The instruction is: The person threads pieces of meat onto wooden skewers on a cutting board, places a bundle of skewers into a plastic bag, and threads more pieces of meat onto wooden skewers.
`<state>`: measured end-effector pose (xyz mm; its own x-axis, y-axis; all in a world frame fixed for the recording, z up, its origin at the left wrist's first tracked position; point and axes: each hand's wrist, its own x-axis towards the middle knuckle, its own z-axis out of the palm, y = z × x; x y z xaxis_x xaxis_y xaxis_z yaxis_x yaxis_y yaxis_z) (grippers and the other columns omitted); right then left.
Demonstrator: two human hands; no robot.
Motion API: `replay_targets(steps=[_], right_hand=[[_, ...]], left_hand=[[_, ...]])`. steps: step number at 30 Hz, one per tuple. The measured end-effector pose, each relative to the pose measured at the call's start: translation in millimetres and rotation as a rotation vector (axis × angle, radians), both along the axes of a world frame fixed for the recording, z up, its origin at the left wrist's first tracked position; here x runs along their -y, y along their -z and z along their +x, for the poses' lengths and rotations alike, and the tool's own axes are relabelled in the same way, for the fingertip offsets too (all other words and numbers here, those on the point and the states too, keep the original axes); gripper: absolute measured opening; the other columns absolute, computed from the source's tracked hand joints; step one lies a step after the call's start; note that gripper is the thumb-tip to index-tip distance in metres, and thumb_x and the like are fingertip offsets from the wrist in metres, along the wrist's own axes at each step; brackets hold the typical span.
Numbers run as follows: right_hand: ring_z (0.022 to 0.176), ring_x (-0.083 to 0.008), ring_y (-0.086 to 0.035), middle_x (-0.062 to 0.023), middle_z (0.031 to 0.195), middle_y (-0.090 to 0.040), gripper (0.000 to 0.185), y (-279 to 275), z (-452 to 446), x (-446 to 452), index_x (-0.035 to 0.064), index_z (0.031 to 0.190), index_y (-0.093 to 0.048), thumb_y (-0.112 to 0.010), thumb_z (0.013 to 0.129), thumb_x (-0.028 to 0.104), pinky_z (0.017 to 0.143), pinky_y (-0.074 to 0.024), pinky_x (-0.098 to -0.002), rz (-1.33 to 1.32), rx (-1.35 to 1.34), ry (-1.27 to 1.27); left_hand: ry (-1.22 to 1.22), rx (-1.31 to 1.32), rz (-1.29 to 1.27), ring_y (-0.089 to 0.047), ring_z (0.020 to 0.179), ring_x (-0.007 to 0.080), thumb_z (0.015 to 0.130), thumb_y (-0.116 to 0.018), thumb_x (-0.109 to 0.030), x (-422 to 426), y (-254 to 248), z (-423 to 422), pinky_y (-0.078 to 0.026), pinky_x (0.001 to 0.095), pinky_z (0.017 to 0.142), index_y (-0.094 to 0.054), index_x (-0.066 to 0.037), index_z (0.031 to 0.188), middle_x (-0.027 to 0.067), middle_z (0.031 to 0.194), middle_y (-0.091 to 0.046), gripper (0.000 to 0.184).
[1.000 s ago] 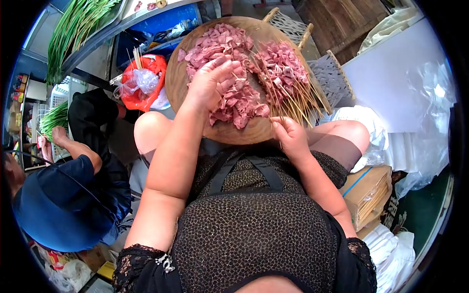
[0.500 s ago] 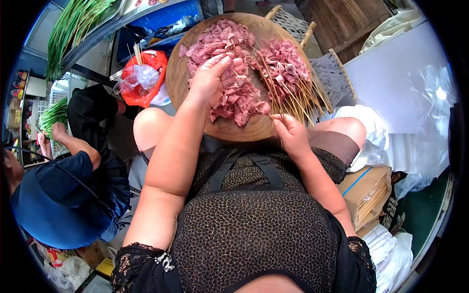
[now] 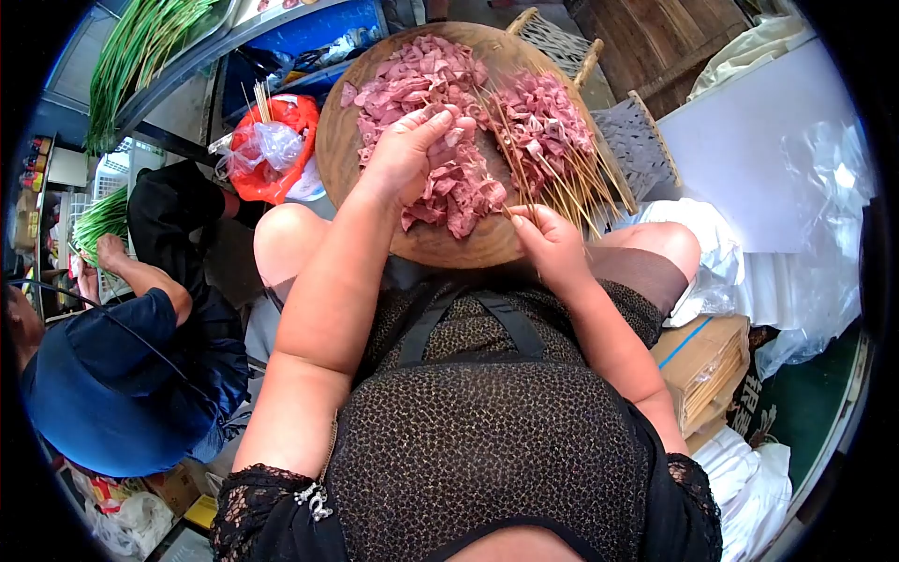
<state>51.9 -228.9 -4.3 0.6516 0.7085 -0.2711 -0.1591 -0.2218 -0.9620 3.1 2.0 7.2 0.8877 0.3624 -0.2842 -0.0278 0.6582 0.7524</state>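
Note:
On a round wooden board [image 3: 351, 178] in front of me lies a heap of sliced raw meat [image 3: 421, 75]. My left hand [image 3: 407, 155] hovers over it, thumb and fingers pinched together; what they hold is too small to make out. Near the board's close edge, my right hand [image 3: 552, 244] grips a thin bamboo skewer [image 3: 516, 169] by its lower end, the shaft pointing away from me. Beside that hand, on the right of the board, rests a pile of meat skewers [image 3: 552, 117] with bare stick ends toward me.
Left of the board stands a red plastic bag [image 3: 302, 150] with loose sticks and clear plastic. A co-worker in dark blue [image 3: 122, 375] bends over green stalks [image 3: 101, 223] at left. A woven chair [image 3: 637, 140] stands behind the board, and cardboard [image 3: 702, 365] is stacked at right.
My right hand has shifted slightly left and up, with the skewer's lower end moving along. The left hand's fingers have moved slightly over the meat, staying pinched.

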Motion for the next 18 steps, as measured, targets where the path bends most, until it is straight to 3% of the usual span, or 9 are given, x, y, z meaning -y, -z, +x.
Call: replay_targets(steps=[8,13,16,18], right_hand=[[0.059,-0.0017,-0.043,0.0055,0.069,-0.050,0.020,-3,0,-13,-0.0005,0.104,-0.058,-0.053,0.091,0.014,0.055,-0.0359,-0.0163,0.041,-0.019,-0.011],[0.059,-0.0018,-0.043,0.0049,0.069,-0.051,0.019,-4,0,-13,0.0006,0.103,-0.058,-0.054,0.091,0.014,0.054,-0.0348,-0.0160,0.027,-0.061,0.018],[0.060,-0.0026,-0.045,0.0045,0.068,-0.051,0.020,3,7,-8,0.0002,0.103,-0.059,-0.054,0.091,0.016,0.055,-0.0373,-0.0172,0.089,-0.081,0.014],[0.059,-0.0024,-0.044,0.0045,0.068,-0.051,0.020,2,9,-3,0.0003,0.103,-0.059,-0.054,0.092,0.016,0.054,-0.0363,-0.0172,0.105,-0.081,0.046]], left_hand=[[-0.020,-0.014,0.021,-0.063,0.086,0.0161,0.090,-0.056,-0.016,1,-7,-2,-0.053,0.0297,0.076,-0.058,-0.003,0.103,0.0106,0.097,-0.066,0.018],[-0.007,0.015,0.087,-0.062,0.096,0.0178,0.093,-0.050,-0.019,0,-3,-1,-0.052,0.0304,0.075,-0.051,-0.005,0.115,0.0140,0.107,-0.063,0.026],[0.045,0.059,0.064,-0.059,0.102,0.0193,0.096,-0.042,-0.026,-6,-5,-6,-0.052,0.0337,0.079,-0.048,-0.006,0.122,0.0088,0.111,-0.060,0.033],[-0.076,-0.040,0.193,-0.058,0.099,0.0178,0.095,-0.046,-0.023,-13,4,-3,-0.051,0.0323,0.078,-0.049,-0.007,0.123,0.0060,0.107,-0.060,0.033]])
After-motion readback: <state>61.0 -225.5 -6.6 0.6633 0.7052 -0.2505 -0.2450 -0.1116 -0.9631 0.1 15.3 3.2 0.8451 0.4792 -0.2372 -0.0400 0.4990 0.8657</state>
